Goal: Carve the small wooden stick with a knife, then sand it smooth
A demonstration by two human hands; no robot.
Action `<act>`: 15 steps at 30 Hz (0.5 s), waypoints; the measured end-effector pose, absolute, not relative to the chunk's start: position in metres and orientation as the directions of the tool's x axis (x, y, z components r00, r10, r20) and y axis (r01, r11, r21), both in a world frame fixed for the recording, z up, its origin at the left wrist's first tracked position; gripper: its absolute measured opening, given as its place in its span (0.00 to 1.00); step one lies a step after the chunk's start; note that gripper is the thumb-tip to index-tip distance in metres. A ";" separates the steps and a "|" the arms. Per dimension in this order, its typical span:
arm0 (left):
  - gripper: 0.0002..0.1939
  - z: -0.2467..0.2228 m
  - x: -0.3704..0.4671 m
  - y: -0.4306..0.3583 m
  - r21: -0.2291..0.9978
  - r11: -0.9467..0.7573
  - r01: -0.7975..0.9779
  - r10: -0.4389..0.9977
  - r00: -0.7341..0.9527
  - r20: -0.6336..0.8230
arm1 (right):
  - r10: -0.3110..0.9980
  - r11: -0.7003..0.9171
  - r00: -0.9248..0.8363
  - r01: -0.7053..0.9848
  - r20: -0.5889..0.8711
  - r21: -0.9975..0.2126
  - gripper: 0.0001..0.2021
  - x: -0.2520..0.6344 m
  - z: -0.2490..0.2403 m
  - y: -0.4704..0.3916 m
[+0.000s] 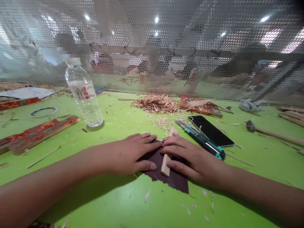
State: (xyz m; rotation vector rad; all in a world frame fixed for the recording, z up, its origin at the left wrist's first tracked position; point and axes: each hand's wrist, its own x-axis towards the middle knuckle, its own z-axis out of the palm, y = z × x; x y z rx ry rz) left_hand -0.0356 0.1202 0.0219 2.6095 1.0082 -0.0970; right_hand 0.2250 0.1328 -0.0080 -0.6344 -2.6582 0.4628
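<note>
A dark brown sheet of sandpaper with a ragged edge lies on the green tabletop. My left hand rests flat on its left part, fingers stretched out. Across the sheet lies a small pale wooden strip, and my right hand holds it, fingers over the top and thumb at its near right side. The strip's middle is hidden under those fingers. Just beyond my right hand are a teal and black utility knife, its blade out, and a black phone.
A water bottle stands at the left near patterned wooden pieces and a ring. Wood shavings are heaped at the back. A hammer-like tool lies right. Behind a perforated metal screen, people are dimly visible.
</note>
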 end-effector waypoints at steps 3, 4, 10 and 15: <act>0.37 0.022 -0.036 0.120 0.302 -0.689 0.659 0.643 0.748 -0.166 | 0.492 0.843 -0.821 0.367 0.288 -0.394 0.13 0.225 -0.008 0.133; 0.37 0.022 -0.036 0.120 0.305 -0.689 0.657 0.643 0.749 -0.159 | 0.494 0.842 -0.818 0.367 0.294 -0.395 0.13 0.225 -0.009 0.133; 0.37 0.022 -0.036 0.119 0.307 -0.689 0.657 0.643 0.749 -0.158 | 0.492 0.843 -0.825 0.372 0.278 -0.388 0.13 0.226 -0.009 0.133; 0.37 0.023 -0.036 0.120 0.288 -0.691 0.663 0.642 0.746 -0.176 | 0.491 0.843 -0.829 0.374 0.269 -0.387 0.13 0.225 -0.009 0.133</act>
